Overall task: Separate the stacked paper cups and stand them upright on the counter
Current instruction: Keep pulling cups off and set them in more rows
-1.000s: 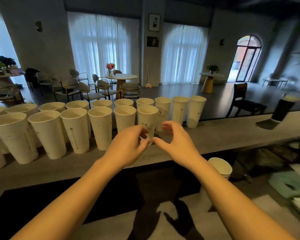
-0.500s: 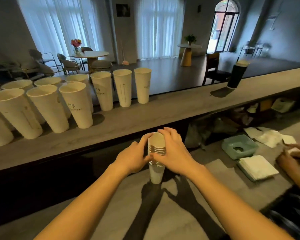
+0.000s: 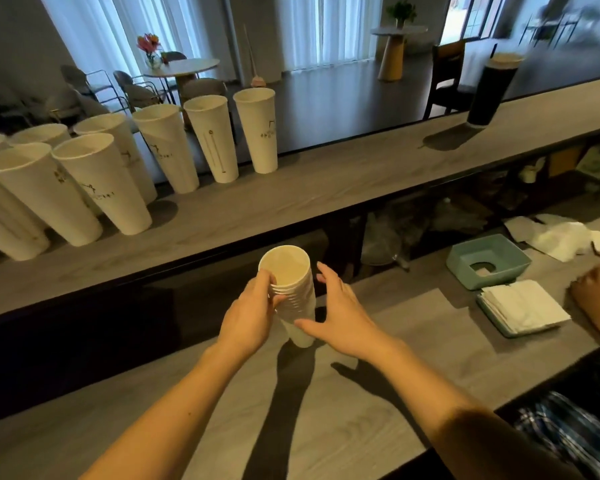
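At frame centre, left hand (image 3: 248, 318) fingers grip the nested white paper-cup stack (image 3: 291, 292); right hand (image 3: 343, 315) spread open beside it; advise peeling the top rim only, bracing the base.

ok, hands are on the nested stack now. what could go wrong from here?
1. The left hand pinches several rims of the stack at once, so two cups may lift together.
2. The right hand is open beside the stack, not clamping it; the base could tip or slide.
3. The upright cups stand crowded; setting another down may knock one.
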Motion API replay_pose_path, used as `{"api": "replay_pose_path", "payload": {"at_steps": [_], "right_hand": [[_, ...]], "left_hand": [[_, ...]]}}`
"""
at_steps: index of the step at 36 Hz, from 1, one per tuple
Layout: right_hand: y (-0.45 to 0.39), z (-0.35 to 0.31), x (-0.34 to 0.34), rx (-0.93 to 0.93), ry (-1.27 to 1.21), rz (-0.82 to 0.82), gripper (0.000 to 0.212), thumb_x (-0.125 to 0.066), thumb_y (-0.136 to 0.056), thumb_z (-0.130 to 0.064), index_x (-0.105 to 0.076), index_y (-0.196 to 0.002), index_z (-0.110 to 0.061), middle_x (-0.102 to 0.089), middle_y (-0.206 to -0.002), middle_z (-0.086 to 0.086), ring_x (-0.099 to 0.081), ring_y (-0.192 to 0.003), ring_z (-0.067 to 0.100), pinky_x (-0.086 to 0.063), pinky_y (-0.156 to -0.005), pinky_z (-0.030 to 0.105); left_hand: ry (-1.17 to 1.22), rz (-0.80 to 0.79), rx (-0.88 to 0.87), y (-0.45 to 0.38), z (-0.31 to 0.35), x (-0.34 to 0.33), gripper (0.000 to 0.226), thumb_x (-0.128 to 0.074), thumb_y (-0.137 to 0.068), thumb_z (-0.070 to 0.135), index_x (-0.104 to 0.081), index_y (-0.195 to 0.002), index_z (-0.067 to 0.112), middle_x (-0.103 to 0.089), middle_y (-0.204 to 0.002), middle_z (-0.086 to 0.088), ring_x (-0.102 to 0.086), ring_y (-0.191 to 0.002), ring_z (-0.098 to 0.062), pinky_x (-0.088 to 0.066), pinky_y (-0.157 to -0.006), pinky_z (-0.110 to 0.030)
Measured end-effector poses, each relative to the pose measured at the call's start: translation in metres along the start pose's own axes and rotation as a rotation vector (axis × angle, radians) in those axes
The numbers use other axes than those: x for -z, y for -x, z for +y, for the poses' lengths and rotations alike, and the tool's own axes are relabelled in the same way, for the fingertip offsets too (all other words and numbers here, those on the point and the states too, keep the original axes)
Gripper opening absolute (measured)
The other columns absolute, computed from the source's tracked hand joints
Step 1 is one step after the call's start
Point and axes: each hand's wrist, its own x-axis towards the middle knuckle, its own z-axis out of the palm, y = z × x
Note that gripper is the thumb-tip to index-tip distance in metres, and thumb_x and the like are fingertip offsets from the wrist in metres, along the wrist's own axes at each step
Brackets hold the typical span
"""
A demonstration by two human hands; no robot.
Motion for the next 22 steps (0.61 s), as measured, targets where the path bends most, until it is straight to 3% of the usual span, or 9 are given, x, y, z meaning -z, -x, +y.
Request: {"api": "replay_pose_path", "payload": {"at_steps": [4,7,11,14,15,17,19,22], "right_hand": [[-0.008,-0.004,0.008,0.021,-0.07,-0.016,0.122,-0.083,-0.076,-0.051,0.003,-0.161,-0.034,-0.022,-0.166,-0.005,-0.017,-0.152,0.018,-0.026,-0.121,0.046],[-0.021,-0.026,0.021,0.103,-0.136,-0.042,0.131,-0.091,-0.06,-0.057,-0.005,-0.158,-0.044,-0.031,-0.16,-0.011,-0.029,-0.147,0.013,-0.032,-0.119,0.048],[-0.039,-0.059,0.036,0.214,-0.235,-0.081,0.119,-0.093,-0.063,-0.045,-0.016,-0.153,-0.051,-0.044,-0.139,-0.03,-0.045,-0.132,-0.001,-0.042,-0.108,0.031],[-0.047,-0.078,0.038,0.283,-0.215,-0.104,0.11,-0.091,-0.069,-0.043,-0.019,-0.151,-0.051,-0.044,-0.135,-0.029,-0.047,-0.129,0.0,-0.042,-0.106,0.03],[-0.049,-0.083,0.037,0.297,-0.206,-0.112,0.109,-0.09,-0.069,-0.044,-0.019,-0.152,-0.05,-0.045,-0.137,-0.027,-0.047,-0.128,0.0,-0.043,-0.106,0.031],[-0.054,-0.093,0.035,0.325,-0.182,-0.118,0.109,-0.089,-0.068,-0.047,-0.02,-0.152,-0.051,-0.046,-0.139,-0.024,-0.049,-0.127,-0.001,-0.045,-0.105,0.031],[-0.059,-0.101,0.034,0.352,-0.161,-0.121,0.108,-0.089,-0.068,-0.048,-0.019,-0.151,-0.052,-0.046,-0.141,-0.023,-0.049,-0.126,-0.001,-0.045,-0.103,0.029],[-0.067,-0.112,0.036,0.382,-0.125,-0.136,0.107,-0.087,-0.069,-0.051,-0.02,-0.152,-0.05,-0.047,-0.141,-0.023,-0.049,-0.124,-0.001,-0.044,-0.099,0.026]], "left_hand": [[0.055,0.012,-0.009,0.005,0.012,0.032,0.016,-0.049,-0.099,0.034,-0.034,-0.104,0.033,-0.062,-0.096,0.007,-0.061,-0.078,-0.007,-0.054,-0.061,-0.033],[0.224,0.004,-0.039,0.007,0.028,0.068,0.014,-0.05,-0.098,0.033,-0.038,-0.106,0.031,-0.066,-0.098,0.009,-0.066,-0.085,-0.006,-0.057,-0.074,-0.039],[0.441,-0.054,0.038,0.007,0.041,0.111,0.012,-0.046,-0.099,0.039,-0.044,-0.108,0.031,-0.065,-0.11,0.004,-0.067,-0.099,-0.01,-0.057,-0.087,-0.041],[0.161,0.077,-0.032,0.005,0.031,0.133,0.025,-0.035,-0.099,0.046,-0.052,-0.114,0.036,-0.043,-0.139,0.004,-0.036,-0.136,-0.012,-0.039,-0.106,-0.035],[0.092,0.146,-0.078,0.005,0.029,0.14,0.031,-0.034,-0.099,0.044,-0.056,-0.119,0.035,-0.038,-0.144,0.006,-0.029,-0.138,-0.01,-0.033,-0.107,-0.034],[0.095,0.175,-0.127,0.002,0.027,0.154,0.032,-0.037,-0.101,0.034,-0.059,-0.125,0.031,-0.051,-0.135,0.012,-0.042,-0.129,-0.002,-0.037,-0.104,-0.03],[0.161,0.089,-0.089,0.001,0.029,0.165,0.029,-0.04,-0.102,0.028,-0.06,-0.123,0.032,-0.063,-0.116,0.017,-0.055,-0.108,0.005,-0.044,-0.091,-0.023],[0.159,0.036,-0.034,-0.001,0.03,0.179,0.023,-0.044,-0.102,0.026,-0.064,-0.11,0.03,-0.066,-0.098,0.015,-0.059,-0.092,0.003,-0.045,-0.081,-0.019]]}}
